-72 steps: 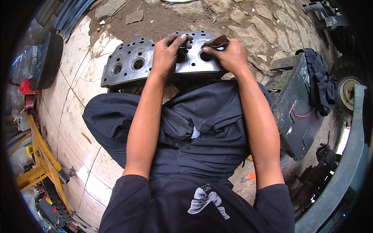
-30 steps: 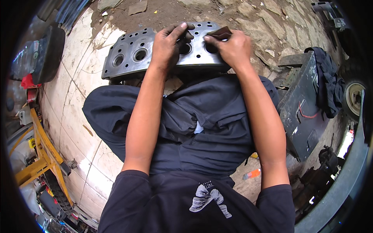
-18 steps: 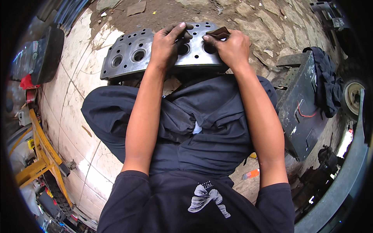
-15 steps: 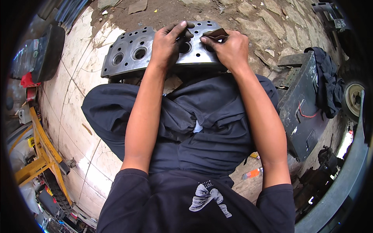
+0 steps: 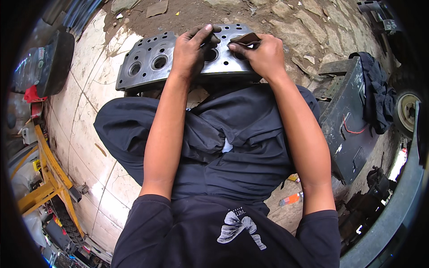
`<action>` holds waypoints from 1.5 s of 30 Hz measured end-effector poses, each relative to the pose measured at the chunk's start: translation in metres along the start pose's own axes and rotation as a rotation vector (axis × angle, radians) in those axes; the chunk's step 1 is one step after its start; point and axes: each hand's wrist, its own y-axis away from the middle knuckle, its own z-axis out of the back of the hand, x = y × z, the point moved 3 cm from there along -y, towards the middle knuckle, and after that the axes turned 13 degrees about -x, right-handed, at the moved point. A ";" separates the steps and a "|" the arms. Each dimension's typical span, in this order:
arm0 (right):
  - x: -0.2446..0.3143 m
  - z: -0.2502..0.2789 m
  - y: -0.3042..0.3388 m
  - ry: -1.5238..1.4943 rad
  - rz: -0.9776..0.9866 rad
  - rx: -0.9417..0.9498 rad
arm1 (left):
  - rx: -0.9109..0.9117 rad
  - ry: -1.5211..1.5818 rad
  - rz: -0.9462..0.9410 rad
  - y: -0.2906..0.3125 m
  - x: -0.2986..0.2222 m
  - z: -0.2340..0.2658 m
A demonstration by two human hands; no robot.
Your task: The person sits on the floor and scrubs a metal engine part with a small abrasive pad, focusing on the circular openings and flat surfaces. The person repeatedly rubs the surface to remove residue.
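In front of my crossed legs lies a machined metal cylinder head (image 5: 145,56), with round valve openings and small bolt holes across its flat upper face. My right hand (image 5: 267,52) pinches a folded brown piece of sandpaper (image 5: 246,39) above the right part of that face. Over the middle of the cylinder head is my left hand (image 5: 190,50), its blackened fingers curled in and its thumb alongside them. Whatever those fingers hold, if anything, is hidden. Both hands partly cover the valve openings.
A dark metal box (image 5: 351,120) stands at my right with a dark cloth (image 5: 376,94) draped over it. Beyond it is a wheel (image 5: 406,111). A yellow metal frame (image 5: 51,176) stands at the left. Tiles, dirt and stones make up the ground.
Both hands have shifted very slightly to the left over the cylinder head. The right hand keeps its pinch on the sandpaper.
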 end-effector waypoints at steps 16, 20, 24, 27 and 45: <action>0.008 0.006 -0.001 0.026 -0.038 -0.039 | -0.009 -0.138 -0.091 -0.001 0.000 0.001; 0.010 0.004 0.000 -0.114 0.050 0.011 | 0.009 -0.215 -0.161 -0.001 0.001 0.003; 0.003 0.002 -0.006 -0.148 -0.154 -0.030 | -0.046 -0.140 -0.170 -0.001 0.003 0.003; -0.027 0.007 -0.016 -0.230 -0.373 0.017 | -0.025 -0.246 -0.254 0.001 0.003 -0.001; -0.014 0.007 -0.015 -0.471 -0.263 0.217 | 0.064 -0.484 -0.429 0.013 -0.005 -0.015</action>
